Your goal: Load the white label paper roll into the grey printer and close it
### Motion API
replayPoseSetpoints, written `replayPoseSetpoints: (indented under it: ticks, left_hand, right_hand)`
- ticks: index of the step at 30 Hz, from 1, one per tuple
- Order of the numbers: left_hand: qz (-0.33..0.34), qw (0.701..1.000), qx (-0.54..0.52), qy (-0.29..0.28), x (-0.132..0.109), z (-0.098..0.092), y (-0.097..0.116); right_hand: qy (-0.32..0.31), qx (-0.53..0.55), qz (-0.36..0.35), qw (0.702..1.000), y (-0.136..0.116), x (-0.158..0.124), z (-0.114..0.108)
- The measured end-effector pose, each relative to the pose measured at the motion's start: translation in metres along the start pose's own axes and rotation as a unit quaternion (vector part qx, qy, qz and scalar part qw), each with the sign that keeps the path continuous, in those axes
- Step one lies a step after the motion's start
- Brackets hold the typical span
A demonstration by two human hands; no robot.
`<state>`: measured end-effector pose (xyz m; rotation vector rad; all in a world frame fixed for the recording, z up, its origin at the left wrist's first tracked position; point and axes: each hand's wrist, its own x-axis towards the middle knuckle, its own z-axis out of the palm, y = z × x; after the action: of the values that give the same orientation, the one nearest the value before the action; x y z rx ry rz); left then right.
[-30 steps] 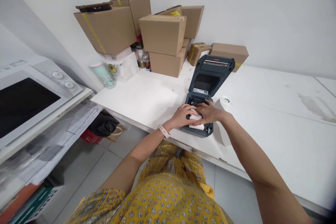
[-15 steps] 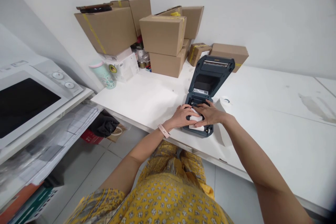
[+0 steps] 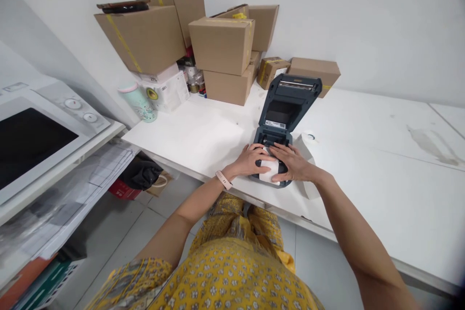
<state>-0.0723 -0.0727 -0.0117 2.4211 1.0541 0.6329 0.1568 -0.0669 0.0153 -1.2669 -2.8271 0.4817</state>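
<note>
A dark blue-grey label printer (image 3: 280,128) stands near the table's front edge with its lid tipped up and back. Inside its base is a white label roll (image 3: 269,172), whose paper reaches over the front part. My left hand (image 3: 250,161) curls around the roll's left side, thumb low and fingers over the top. From the right, my right hand (image 3: 293,162) grips the roll, its fingers across the top and its thumb on the paper. Between them the hands hide much of the roll and the printer's bay.
Right of the printer, a white paper roll (image 3: 308,144) trails a strip over the white table (image 3: 363,150). Cardboard boxes (image 3: 221,46) are stacked against the wall. A mint tumbler (image 3: 140,104) stands at the back left, and a microwave (image 3: 39,131) sits further left.
More white paper now shows between my hands, covering the printer's front. My right hand has shifted slightly, its thumb now lower on the paper. The view has moved a little.
</note>
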Motion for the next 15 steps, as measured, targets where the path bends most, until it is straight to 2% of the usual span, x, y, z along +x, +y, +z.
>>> replayPoseSetpoints:
  ticks: [4, 9, 13, 15]
  left_hand:
    - [-0.001, 0.999, 0.034, -0.006, -0.014, 0.001, 0.016]
    - [0.041, 0.996, 0.074, 0.007, -0.041, 0.005, 0.037]
    - [0.076, 0.992, 0.102, -0.005, -0.049, 0.002, 0.038]
    - [0.093, 0.988, 0.122, -0.022, -0.050, -0.001, 0.036]
  right_hand:
    - [-0.003, 0.012, 0.007, 1.000, -0.001, -0.001, 0.000]
    - [-0.002, 0.028, 0.006, 1.000, -0.002, -0.001, -0.001]
    - [0.002, 0.080, -0.004, 0.997, -0.003, -0.010, -0.005]
    - [0.038, 0.136, -0.002, 0.990, -0.004, -0.016, -0.007]
